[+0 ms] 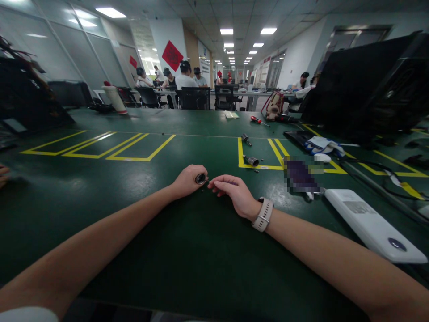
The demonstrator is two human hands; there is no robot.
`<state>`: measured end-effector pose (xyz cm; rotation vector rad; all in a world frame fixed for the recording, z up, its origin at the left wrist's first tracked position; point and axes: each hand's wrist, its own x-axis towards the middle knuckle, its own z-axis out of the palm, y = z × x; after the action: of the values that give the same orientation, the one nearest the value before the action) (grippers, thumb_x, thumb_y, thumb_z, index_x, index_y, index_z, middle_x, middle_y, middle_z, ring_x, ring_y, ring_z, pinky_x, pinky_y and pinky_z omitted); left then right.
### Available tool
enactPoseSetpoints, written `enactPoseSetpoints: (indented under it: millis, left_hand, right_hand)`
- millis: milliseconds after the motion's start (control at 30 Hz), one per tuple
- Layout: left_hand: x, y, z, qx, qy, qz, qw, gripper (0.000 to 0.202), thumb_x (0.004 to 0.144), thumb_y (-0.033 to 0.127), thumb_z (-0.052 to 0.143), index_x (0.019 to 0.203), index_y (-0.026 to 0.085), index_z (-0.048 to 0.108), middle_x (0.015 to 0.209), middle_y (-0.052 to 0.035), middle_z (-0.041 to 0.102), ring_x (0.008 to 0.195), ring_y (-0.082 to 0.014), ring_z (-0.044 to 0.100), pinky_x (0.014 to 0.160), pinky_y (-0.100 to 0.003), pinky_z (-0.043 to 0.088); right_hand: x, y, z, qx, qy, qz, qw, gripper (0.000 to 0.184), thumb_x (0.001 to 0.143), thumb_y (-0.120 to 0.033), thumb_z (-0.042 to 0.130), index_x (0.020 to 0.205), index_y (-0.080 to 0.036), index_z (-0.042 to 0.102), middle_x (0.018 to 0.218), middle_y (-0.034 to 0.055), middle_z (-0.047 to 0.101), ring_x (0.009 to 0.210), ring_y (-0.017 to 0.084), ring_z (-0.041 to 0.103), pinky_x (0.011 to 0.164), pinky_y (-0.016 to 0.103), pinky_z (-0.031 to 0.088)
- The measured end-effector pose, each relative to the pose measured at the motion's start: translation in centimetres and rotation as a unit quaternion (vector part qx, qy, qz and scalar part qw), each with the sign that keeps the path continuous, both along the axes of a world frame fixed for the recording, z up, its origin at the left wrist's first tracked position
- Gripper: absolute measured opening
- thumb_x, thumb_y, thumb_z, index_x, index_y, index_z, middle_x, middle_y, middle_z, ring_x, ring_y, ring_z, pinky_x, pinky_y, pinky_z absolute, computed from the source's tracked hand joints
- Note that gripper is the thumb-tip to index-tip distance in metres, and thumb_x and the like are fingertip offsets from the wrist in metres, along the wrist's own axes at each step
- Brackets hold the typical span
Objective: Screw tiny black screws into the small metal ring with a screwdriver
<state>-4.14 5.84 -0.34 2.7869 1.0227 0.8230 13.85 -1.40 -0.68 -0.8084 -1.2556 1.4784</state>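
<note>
My left hand [189, 181] is closed around a cylindrical metal part [200, 179], whose round, dark open end faces right and towards me. Close beside it, my right hand [233, 193] pinches a thin, narrow piece [208, 181] at its fingertips; its tip is by the part's open end, and its kind is too small to tell. A tiny dark piece [203, 191] lies on the green table below the hands. Farther off to the right rest two similar metal cylindrical parts, one at the back [246, 139] and one nearer [252, 161], with small loose bits around them.
Yellow tape outlines [134, 158] mark the green table [201, 268]. On the right lie a blurred phone [301, 175], a white power bank [372, 223], cables and a glove [323, 146]. A red screwdriver [258, 120] is farther back. Another person's hand [3, 175] shows at the left edge.
</note>
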Motion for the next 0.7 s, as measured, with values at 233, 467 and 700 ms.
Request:
enactPoseSetpoints:
  millis: [233, 467, 700]
  left_hand:
    - [-0.07, -0.21, 0.15, -0.063, -0.064, -0.046, 0.995, 0.021, 0.077, 0.03, 0.054, 0.062, 0.016, 0.047, 0.059, 0.0025, 0.047, 0.056, -0.0099, 0.045, 0.055, -0.022, 0.036]
    - [-0.04, 0.01, -0.04, -0.076, -0.092, -0.04, 0.992, 0.022, 0.076, 0.031, 0.056, 0.061, 0.016, 0.047, 0.058, 0.0031, 0.046, 0.055, -0.009, 0.043, 0.051, -0.021, 0.034]
    - [0.02, 0.19, 0.03, -0.049, -0.037, -0.008, 0.998, 0.019, 0.076, 0.027, 0.053, 0.062, 0.016, 0.049, 0.06, 0.0015, 0.049, 0.057, -0.0105, 0.046, 0.054, -0.022, 0.035]
  right_hand:
    - [0.52, 0.22, 0.33, -0.029, 0.057, 0.017, 0.998, 0.012, 0.073, -0.025, 0.06, 0.077, -0.016, 0.068, 0.081, 0.0046, 0.068, 0.073, 0.014, 0.057, 0.068, 0.029, 0.04]
    - [0.48, 0.21, 0.2, -0.028, 0.069, 0.023, 0.997, 0.013, 0.074, -0.024, 0.059, 0.079, -0.016, 0.068, 0.082, 0.0042, 0.068, 0.072, 0.013, 0.057, 0.067, 0.028, 0.039]
    - [0.53, 0.2, 0.13, -0.025, 0.072, 0.006, 0.997, 0.013, 0.074, -0.025, 0.058, 0.073, -0.016, 0.067, 0.077, 0.0042, 0.068, 0.071, 0.014, 0.057, 0.066, 0.029, 0.04]
